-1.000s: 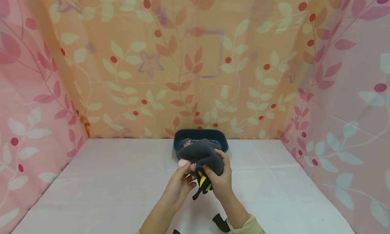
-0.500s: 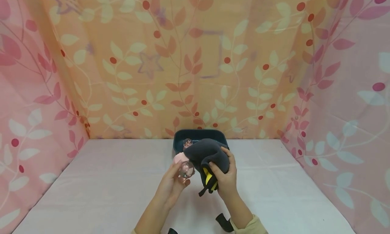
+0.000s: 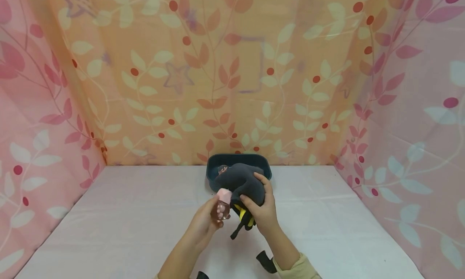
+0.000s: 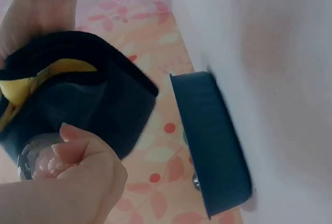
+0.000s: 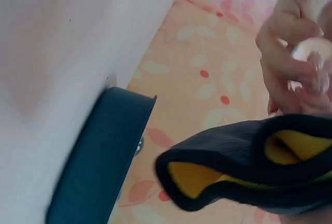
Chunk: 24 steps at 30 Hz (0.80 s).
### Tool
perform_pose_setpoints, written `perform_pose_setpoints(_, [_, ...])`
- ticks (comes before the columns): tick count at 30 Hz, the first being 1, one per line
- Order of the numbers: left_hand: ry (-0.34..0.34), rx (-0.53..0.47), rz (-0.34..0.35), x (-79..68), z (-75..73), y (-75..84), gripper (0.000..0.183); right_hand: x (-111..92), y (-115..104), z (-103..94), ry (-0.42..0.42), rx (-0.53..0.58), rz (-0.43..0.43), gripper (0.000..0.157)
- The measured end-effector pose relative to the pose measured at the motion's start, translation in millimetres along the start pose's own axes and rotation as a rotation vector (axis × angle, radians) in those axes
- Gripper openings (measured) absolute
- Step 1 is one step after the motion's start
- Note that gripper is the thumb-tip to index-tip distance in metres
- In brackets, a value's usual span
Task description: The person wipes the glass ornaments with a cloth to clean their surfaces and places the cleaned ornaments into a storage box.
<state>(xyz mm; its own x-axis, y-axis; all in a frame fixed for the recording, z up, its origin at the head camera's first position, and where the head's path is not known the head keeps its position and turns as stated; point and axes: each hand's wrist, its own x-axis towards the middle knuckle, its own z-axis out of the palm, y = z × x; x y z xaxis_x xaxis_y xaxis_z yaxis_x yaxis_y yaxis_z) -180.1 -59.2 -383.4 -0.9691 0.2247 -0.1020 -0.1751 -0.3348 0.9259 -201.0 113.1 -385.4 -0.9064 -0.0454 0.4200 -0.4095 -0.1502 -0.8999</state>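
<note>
In the head view my left hand [image 3: 202,220] holds a small clear bottle [image 3: 223,210] with a pink cap and pinkish pieces inside. My right hand [image 3: 266,216] grips a dark grey cloth pouch [image 3: 241,180], thumb on the near side, fingers over the far edge. Black trim and a yellow lining show at its folded mouth. The bottle is outside the pouch, at its left side. In the left wrist view the clear bottle [image 4: 31,156] is partly behind the fingers. The right wrist view shows the pouch [image 5: 223,143] with its mouth gaping in folds.
Behind the pouch a dark teal plastic bin [image 3: 211,166] stands at the table's back edge. A clear round item [image 3: 223,170] with pinkish contents lies in it. Two black pieces, one a bent tube [image 3: 267,262], show near the forearms. Patterned curtains enclose the white table [image 3: 127,214].
The bottle has turned in my left hand, so its pink cap now points up. The pouch moved slightly right, then back left, in my right hand.
</note>
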Motion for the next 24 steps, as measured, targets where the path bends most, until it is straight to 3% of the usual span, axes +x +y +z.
perform_pose_setpoints(4, [0.025, 0.087, 0.007, -2.7, 2.8, 1.3, 0.034, 0.4, -0.3, 7.2, -0.098, -0.144, 0.07, 0.07])
perform_pose_setpoints(10, [0.072, 0.194, -0.002, -4.8, 6.2, 1.3, 0.05, 0.4, 1.5, 13.2, -0.155, -0.201, 0.08, 0.065])
perform_pose_setpoints(16, [0.046, 0.179, -0.003, -3.9, 4.7, -0.2, 0.038, 0.8, 3.6, 12.5, -0.091, -0.215, 0.073, 0.053])
perform_pose_setpoints(24, [-0.032, 0.142, -0.005, -2.3, 2.5, -0.4, 0.034, 4.3, 4.8, 10.3, -0.016, -0.076, 0.167, 0.048])
